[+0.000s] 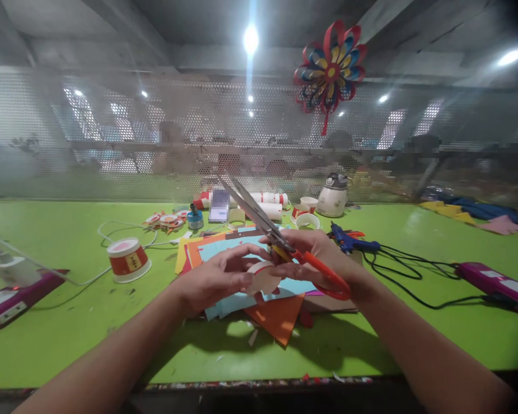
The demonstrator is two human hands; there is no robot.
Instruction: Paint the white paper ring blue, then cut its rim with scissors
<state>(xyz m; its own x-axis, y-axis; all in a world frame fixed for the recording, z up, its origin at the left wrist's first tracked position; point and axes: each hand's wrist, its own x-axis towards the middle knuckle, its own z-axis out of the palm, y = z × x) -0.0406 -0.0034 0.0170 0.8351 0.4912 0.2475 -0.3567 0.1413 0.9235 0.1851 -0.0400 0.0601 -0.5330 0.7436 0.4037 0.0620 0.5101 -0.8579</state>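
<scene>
A small round white paper piece [265,277], perhaps the base of a paper cup, is pinched in my left hand [224,270], fingers curled about its left side. My right hand [315,256] holds a pair of scissors [263,215] with orange-red handles. Their blades are slightly parted and point up and to the left, away from the paper piece. Fingers of my right hand also come close to the round piece; whether they touch it I cannot tell. Beneath both hands lie light blue paper sheets [218,307] and an orange sheet [278,319].
A red-and-white paper cup [127,261] stands upside down at left. Purple power strips [501,282] flank the work, and a blue glue gun [351,238] trails black cords. Behind are a phone [219,206], cut cup rings [307,222] and a kettle-like bottle [332,198].
</scene>
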